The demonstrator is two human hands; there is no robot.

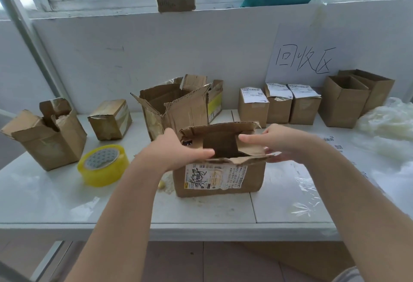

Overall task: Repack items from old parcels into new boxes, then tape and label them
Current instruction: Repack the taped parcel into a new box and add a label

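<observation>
As left hand and right hand pinch old parcel flaps at 9 and 3 o'clock, the cardboard seems light and floppy; grip the walls.

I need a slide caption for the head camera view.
Left hand and right hand hold the torn flaps of a labelled parcel beside a yellow tape roll.

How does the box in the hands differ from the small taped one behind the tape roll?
The held box is open, torn flaps up; the small box is taped shut. The held box shows a scribbled-over label in front; the small box shows none. The left hand and right hand grip the held box's flaps; the small box lies untouched. Both are worn brown cardboard.
</observation>
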